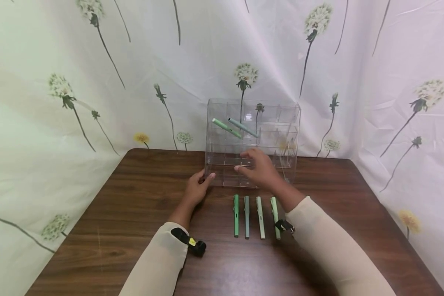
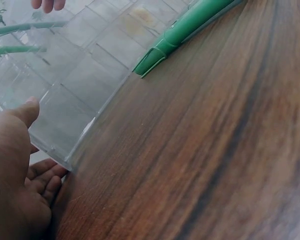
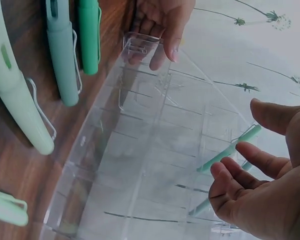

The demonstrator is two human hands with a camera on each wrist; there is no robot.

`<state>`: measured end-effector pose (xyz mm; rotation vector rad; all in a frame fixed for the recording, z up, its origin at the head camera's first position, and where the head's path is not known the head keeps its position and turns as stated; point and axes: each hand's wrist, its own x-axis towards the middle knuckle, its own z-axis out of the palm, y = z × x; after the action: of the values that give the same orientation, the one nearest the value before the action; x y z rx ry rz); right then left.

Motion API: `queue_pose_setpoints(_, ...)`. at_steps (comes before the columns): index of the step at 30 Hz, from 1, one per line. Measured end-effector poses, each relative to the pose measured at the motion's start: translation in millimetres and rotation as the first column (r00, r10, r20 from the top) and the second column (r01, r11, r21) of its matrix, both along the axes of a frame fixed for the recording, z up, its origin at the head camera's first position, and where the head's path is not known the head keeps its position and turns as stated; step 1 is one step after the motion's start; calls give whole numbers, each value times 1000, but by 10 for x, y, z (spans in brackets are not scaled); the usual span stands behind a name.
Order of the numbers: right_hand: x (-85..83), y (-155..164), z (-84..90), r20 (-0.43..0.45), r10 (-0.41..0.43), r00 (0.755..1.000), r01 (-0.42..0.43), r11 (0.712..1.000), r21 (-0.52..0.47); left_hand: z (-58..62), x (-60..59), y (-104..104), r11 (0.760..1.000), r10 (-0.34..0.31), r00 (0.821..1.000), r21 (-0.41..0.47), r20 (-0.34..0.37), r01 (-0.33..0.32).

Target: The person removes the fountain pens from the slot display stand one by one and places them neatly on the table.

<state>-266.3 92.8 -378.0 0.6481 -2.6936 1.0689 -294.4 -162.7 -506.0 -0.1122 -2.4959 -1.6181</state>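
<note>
A clear acrylic organizer (image 1: 215,158) with several tiers of compartments stands at the back of the table. My left hand (image 1: 197,190) holds its lower left corner, thumb in front and fingers round the side. In front of the middle tiers is my right hand (image 1: 260,168), thumb and fingers spread apart with nothing between them. Two pens lean in the upper compartments: a light green pen (image 1: 226,128) and a blue-grey pen (image 1: 243,127). On the table before the organizer lie a green pen (image 1: 236,216), a grey-blue pen (image 1: 247,218), a pale green pen (image 1: 260,218) and a light green pen (image 1: 274,209).
The dark wooden table (image 1: 133,213) reaches back to a white curtain (image 1: 192,61) printed with dandelions, close behind the organizer. Black straps with wrist cameras sit on both sleeves, the right one (image 1: 285,226) overlapping the rightmost pen in the head view.
</note>
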Motion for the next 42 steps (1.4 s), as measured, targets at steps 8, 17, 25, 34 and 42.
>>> queue_pose_setpoints(8,-62,-26,154,-18,-31,999,30,999,-45,23,12,-4,1000,3,1000,-18,17,-3)
queue_pose_setpoints(17,-253,-66,309,-51,-107,993,93,970,-224,16,2,-6,1000,-13,1000,5,11,13)
queue_pose_setpoints(25,-461,-48,393,-26,-159,987,141,933,-331,28,12,-10,1000,-30,999,2,30,30)
queue_pose_setpoints(34,-624,3,489,59,-154,986,165,911,-378,56,21,6,1000,-22,999,-1,37,22)
queue_pose_setpoints(42,-721,-34,534,183,-91,979,159,902,-402,33,16,3,1000,-14,999,-2,41,14)
